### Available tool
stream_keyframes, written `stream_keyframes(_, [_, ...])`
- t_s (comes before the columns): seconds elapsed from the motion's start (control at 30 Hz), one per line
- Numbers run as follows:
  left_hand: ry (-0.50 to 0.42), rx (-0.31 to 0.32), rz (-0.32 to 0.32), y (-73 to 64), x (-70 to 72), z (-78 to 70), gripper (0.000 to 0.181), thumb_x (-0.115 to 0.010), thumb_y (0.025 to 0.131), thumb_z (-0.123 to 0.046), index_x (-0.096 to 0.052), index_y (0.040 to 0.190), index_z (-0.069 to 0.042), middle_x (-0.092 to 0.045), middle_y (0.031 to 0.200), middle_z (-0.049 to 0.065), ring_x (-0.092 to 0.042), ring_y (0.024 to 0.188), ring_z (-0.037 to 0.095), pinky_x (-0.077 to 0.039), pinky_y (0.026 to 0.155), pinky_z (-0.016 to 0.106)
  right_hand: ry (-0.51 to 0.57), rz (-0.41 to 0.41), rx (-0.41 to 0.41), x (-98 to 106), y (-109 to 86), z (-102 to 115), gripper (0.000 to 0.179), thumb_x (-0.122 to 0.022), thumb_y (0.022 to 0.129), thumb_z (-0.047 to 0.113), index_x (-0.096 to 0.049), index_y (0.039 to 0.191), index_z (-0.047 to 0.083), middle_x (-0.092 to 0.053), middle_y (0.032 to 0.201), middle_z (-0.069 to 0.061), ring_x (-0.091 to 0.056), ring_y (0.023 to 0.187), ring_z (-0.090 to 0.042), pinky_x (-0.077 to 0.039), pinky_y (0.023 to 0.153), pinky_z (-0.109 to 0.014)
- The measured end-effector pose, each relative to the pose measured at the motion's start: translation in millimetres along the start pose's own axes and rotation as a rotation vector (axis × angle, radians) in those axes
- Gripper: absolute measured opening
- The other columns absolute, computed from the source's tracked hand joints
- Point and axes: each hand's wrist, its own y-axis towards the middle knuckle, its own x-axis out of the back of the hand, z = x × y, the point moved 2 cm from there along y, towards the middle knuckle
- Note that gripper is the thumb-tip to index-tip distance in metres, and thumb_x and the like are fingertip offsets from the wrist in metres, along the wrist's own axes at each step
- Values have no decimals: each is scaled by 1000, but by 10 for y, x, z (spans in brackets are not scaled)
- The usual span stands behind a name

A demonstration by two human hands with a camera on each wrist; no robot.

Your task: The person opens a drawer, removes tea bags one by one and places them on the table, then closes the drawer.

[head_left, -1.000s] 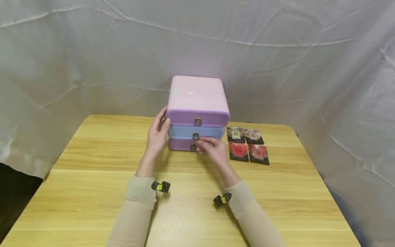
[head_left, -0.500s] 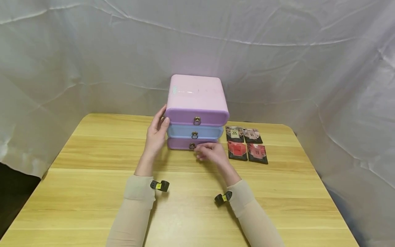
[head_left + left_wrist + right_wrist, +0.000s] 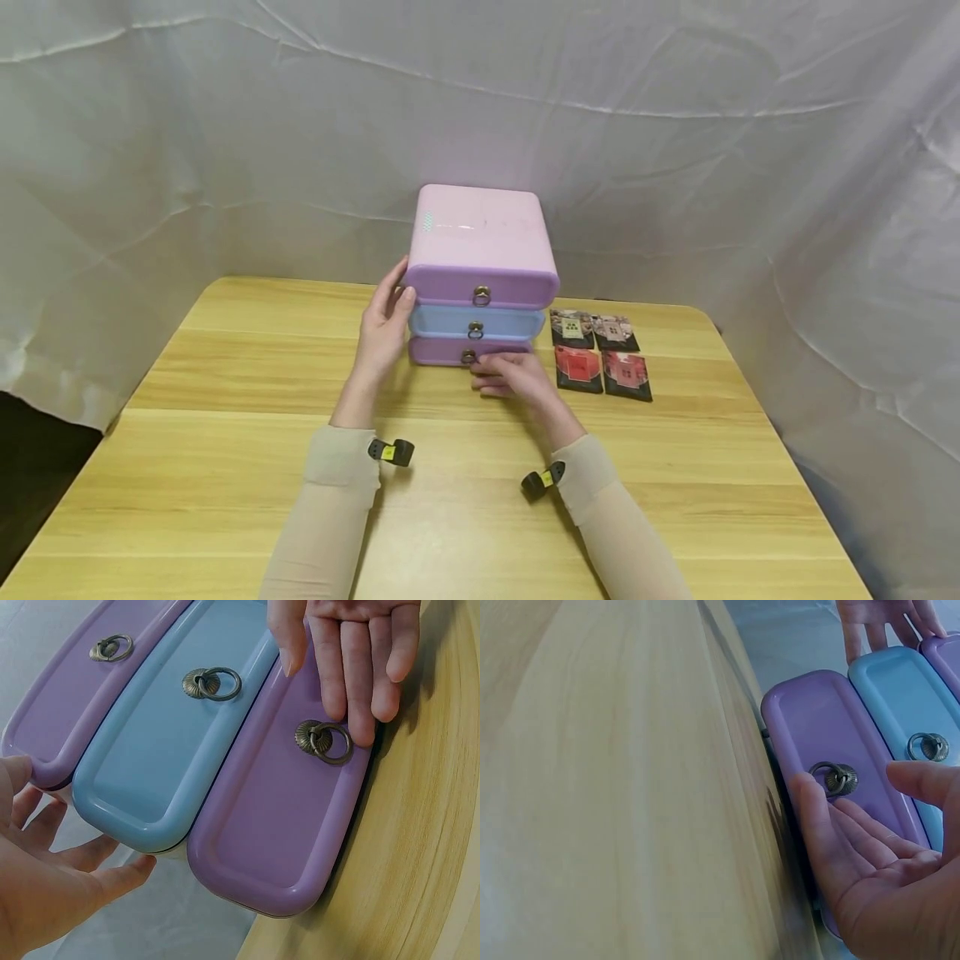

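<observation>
A small pink cabinet (image 3: pixel 480 229) stands at the back of the table with a purple top drawer (image 3: pixel 442 285), a blue middle drawer (image 3: pixel 435 320) and a purple bottom drawer (image 3: pixel 431 351). Each front carries a brass ring pull. My left hand (image 3: pixel 382 333) rests along the cabinet's left side, its thumb at the top drawer's edge. Low at the front, my right hand (image 3: pixel 517 377) has its fingers extended beside the bottom ring pull (image 3: pixel 832 780). In the right wrist view a fingertip (image 3: pixel 804 780) touches or nearly touches that ring; the thumb stays apart from it.
Right of the cabinet lie several flat packets, two dark-topped ones (image 3: pixel 572 328) behind and two red ones (image 3: pixel 627 374) in front. The wooden table (image 3: pixel 450 517) ends at a pale cloth backdrop (image 3: pixel 300 167) behind and at the sides.
My right hand has left the blue middle drawer's ring pull and moved down to the bottom one, its fingers straightening. My left hand stays at the cabinet's side.
</observation>
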Motion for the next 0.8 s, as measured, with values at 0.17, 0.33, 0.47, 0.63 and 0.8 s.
stream_keyframes(0.17, [2,5,5,-5,-2,-17,50,-53,109,-13,-43,159,-13,-40,165,4,-41,149,25,-36,123,33,45,-17,2,-25,13,-22,30,-66,100,8,-65,121,-13,-70,121,-31,-77,89,-28,-65,84,-39])
stream_keyframes(0.33, [4,3,5,-5,5,-18,50,-52,110,-13,-43,159,-13,-39,165,4,-42,149,25,-36,123,33,12,-29,4,-38,28,-39,28,-66,100,8,-66,119,-12,-73,116,-28,-76,84,-23,-66,82,-36])
stream_keyframes(0.47, [5,1,4,-3,12,-16,50,-52,110,-12,-43,159,-13,-39,165,4,-42,149,25,-36,123,33,-59,-33,26,-41,52,-50,27,-65,101,6,-68,119,-13,-75,110,-24,-76,83,-20,-66,81,-34])
stream_keyframes(0.63, [-4,4,10,-2,6,-11,50,-52,110,-12,-43,159,-12,-39,165,4,-42,149,25,-37,123,33,-85,-35,41,-46,100,-60,26,-67,99,0,-69,119,-16,-76,104,-25,-76,79,-19,-66,78,-33])
stream_keyframes(0.8, [0,8,9,1,11,-1,50,-52,110,-14,-43,159,-13,-39,166,3,-42,149,23,-37,122,31,-112,-48,57,-62,155,-60,23,-70,95,-4,-70,114,-16,-76,97,-26,-76,74,-20,-66,75,-35])
